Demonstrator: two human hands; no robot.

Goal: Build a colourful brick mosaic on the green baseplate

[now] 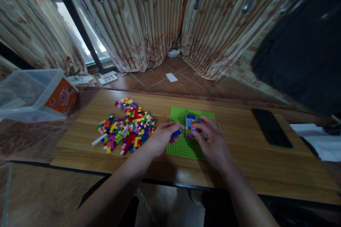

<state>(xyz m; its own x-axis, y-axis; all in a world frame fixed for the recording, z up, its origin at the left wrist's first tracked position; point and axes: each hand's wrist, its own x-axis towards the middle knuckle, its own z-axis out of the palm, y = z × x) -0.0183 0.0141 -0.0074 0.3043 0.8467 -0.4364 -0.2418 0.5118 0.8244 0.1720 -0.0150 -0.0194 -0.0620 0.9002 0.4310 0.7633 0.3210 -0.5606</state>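
A green baseplate (177, 149) lies on the wooden table in front of me, and on it stands a small block structure (189, 122) of blue, purple, orange and other toy bricks. My left hand (162, 136) is closed on a dark blue brick (176, 133), held just left of the structure. Over the structure's right side, my right hand (213, 138) curves its fingers onto the bricks with thumb and fingertips touching them. The fingers hide much of that right side. Left of my left hand spreads a pile of loose coloured bricks (133, 124).
A clear plastic box (26, 92) with an orange label stands beyond the left end of the table (239, 156). A black phone-like slab (271, 127) lies at the right, with white paper (317, 142) past it. Curtains (138, 25) hang behind.
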